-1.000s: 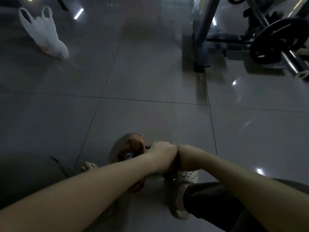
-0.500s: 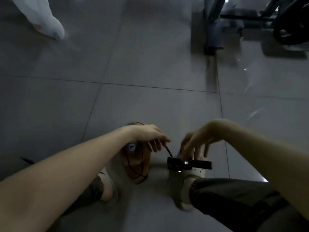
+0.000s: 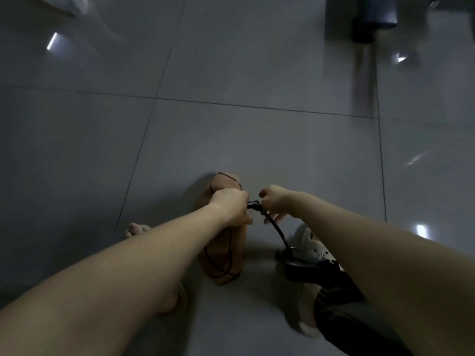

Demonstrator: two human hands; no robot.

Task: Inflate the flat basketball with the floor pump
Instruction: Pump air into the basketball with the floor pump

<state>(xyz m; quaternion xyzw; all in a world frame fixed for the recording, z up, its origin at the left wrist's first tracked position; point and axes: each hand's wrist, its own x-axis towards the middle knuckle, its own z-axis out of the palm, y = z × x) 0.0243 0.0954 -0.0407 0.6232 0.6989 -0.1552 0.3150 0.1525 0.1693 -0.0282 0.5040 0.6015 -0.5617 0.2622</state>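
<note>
Basketball (image 3: 223, 260) first: it stood on its edge on the floor (image 3: 257, 140), slack and folded, directly under the left hand (image 3: 230, 208), between the person's feet. That hand was closed in a fist at the ball's upper edge, its fingers curled round the tip of the hose (image 3: 279, 232), whose black connector stuck out just to the right. It was likely held there to keep the needle seated in the valve, though the valve itself was hidden by the fist. The right hand (image 3: 277, 202) was just beside it, thumb raised and fingers curled loosely round the hose behind the connector, probably steadying or pushing it in. How firm that hold was could not be told. From the hands the hose curved down and right to the pump (image 3: 305, 272), a dark shape low beside the right foot in its white clog (image 3: 314, 246). The foot seemed placed to pin the pump's base, though the right forearm hid the contact. Neither hand was on the pump, so no air was going in. Judging by the limp ball, the task was at its start, with the coupling yet to be secured. A loose needle would leak or slip out once pumping began.
</note>
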